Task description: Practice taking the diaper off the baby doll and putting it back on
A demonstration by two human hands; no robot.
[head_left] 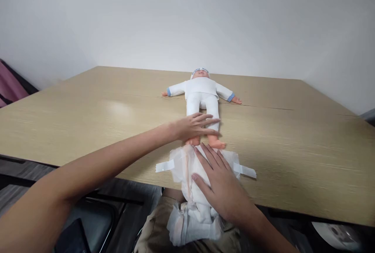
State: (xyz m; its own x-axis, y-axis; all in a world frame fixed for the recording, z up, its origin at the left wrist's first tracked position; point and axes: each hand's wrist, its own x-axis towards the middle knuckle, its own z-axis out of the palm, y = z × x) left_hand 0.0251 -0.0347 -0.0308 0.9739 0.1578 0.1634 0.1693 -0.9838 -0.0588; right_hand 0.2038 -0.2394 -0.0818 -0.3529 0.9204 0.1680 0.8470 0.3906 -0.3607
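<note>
A baby doll [201, 87] in a white outfit with blue cuffs lies on its back, arms spread, feet toward me. Across its lower legs rests my left hand [197, 125], fingers stretched out and apart. An unfolded white diaper [200, 196] lies just below the doll's feet, its near end hanging over the table edge above my lap. My right hand [219, 184] lies flat on the diaper with fingers extended. Two tape tabs stick out sideways, the left tab [165, 165] and the right tab [245, 170].
The wooden table [293, 147] extends to both sides, with a white wall [187, 22] behind it. Below the near edge at left stands a dark chair [93, 218]. A pink item [11, 83] is at the far left, and a round white object [336, 235] sits low at right.
</note>
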